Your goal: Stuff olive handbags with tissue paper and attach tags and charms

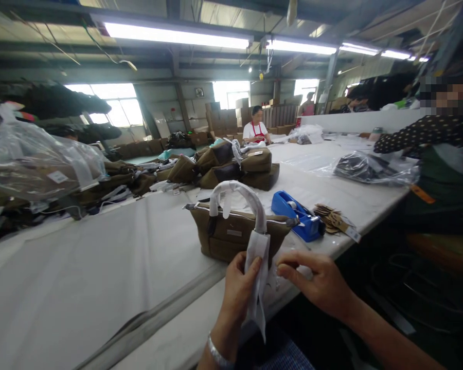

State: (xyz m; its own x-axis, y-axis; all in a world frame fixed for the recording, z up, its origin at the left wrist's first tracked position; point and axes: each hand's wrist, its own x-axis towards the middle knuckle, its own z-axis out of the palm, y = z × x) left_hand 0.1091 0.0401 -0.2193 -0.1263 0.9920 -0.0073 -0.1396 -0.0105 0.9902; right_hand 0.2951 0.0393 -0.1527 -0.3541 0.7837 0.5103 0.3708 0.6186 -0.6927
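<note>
Two hands wrapping white paper on a brown handbag's handle

At lower centre the left hand (237,288) pinches the white wrapping paper (257,267) hanging from the handle of the brown handbag (231,234), which stands on the white table (100,257); the right hand (320,280), fingertips pressed together, pinches a clear scrap just beside it. A blue tape dispenser (299,216) sits right of the bag, near brown paper tags (332,218)

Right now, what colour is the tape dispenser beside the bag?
Blue tape dispenser, clearest in the head view.
</note>
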